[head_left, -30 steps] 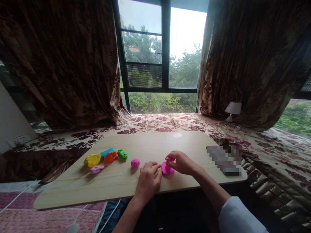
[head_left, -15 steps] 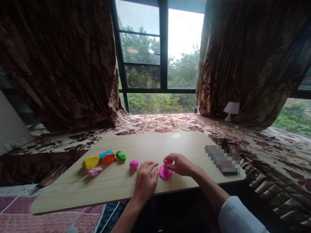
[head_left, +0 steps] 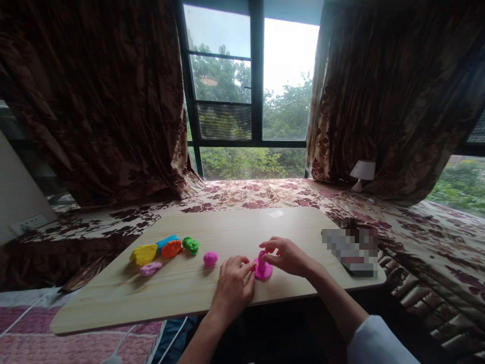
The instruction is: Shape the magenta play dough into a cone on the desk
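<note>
A pink piece of modelling clay (head_left: 263, 271) stands on the light wooden table (head_left: 182, 298), shaped as a flat round base with an upright stem. My right hand (head_left: 287, 256) is at the stem from the right, thumb and fingertips curled about it. At the left edge of the base, my left hand (head_left: 234, 284) has its thumb and fingertips pinching the rim; the fingers partly hide that edge. A pink clay ball (head_left: 210, 258) lies just left of my left hand.
Farther left lie yellow clay (head_left: 144, 255), light pink clay (head_left: 150, 269), blue clay (head_left: 166, 241), orange clay (head_left: 172, 249) and green clay (head_left: 190, 245). A pixelated dark object (head_left: 352, 253) rests on the right side. Beyond the table, a small lamp (head_left: 362, 172) stands on the patterned cloth.
My left hand came off the base's edge half a second ago and is touching it again now. My right hand stays at the stem, its fingers slightly more raised.
</note>
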Demonstrator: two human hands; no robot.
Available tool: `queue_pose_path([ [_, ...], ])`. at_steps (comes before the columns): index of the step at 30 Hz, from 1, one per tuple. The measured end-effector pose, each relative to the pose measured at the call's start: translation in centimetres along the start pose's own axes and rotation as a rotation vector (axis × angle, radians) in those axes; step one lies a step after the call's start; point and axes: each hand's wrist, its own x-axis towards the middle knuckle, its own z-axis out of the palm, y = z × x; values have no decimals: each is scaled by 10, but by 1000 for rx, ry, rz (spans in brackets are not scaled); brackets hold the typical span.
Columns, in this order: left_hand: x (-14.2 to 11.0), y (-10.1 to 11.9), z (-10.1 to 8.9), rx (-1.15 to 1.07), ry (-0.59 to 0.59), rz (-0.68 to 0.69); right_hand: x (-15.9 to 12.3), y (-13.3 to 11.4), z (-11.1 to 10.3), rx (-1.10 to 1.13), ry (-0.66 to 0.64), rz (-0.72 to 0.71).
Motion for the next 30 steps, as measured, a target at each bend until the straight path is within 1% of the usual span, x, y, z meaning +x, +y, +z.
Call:
queue_pose_path([
  [5,2,-2,1,-46,-3,-25,-2,2,3,41,29,11],
  [10,14,-3,5,-139,12,-79,-3,6,4,91,99,63],
  [14,24,4,10,-211,-15,-87,-8,6,8,138,141,100],
  [17,25,15,9,-256,-32,-93,-12,-1,7,189,155,110],
  [20,18,28,-1,-309,-42,-104,-18,-15,-2,261,157,102],
  [23,8,42,-23,-385,-89,-112,-28,-33,-15,341,135,77],
  [26,-2,54,-45,-514,-183,-141,-40,-52,-23,449,119,54],
  [28,-7,59,-55,-488,-164,-163,-47,-62,-23,477,140,61],
  [30,-11,63,-59,-417,-120,-200,-52,-71,-20,454,175,83],
])
